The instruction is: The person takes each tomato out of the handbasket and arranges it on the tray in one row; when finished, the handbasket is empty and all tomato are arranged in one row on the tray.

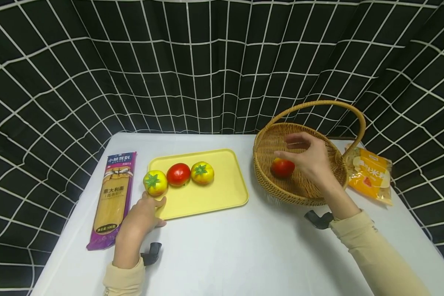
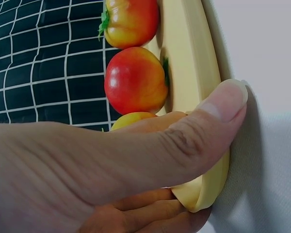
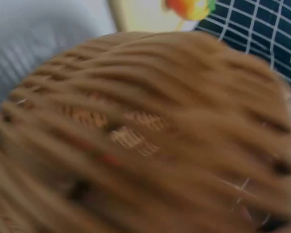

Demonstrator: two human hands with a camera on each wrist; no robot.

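Note:
My left hand [image 1: 140, 216] holds the near left corner of a yellow tray [image 1: 211, 199]; in the left wrist view the thumb [image 2: 223, 104] lies along the rim and the other fingers are round the corner. On the tray sit a yellow-green tomato [image 1: 156, 183], a red tomato [image 1: 178, 174] and a yellow-red tomato [image 1: 202, 172]. Over a wicker basket [image 1: 303, 193] my right hand [image 1: 312, 158] has its thumb and fingers apart, holding nothing. A red tomato [image 1: 282, 168] lies inside the basket just below the thumb. The right wrist view shows the basket's weave, blurred.
To the left of the tray lies a pasta packet [image 1: 112, 197]. An orange and clear food bag [image 1: 370, 174] lies right of the basket, whose tall handle [image 1: 318, 102] arches up behind my right hand. A black grid-patterned curtain [image 1: 214, 61] surrounds the white table [image 1: 237, 255].

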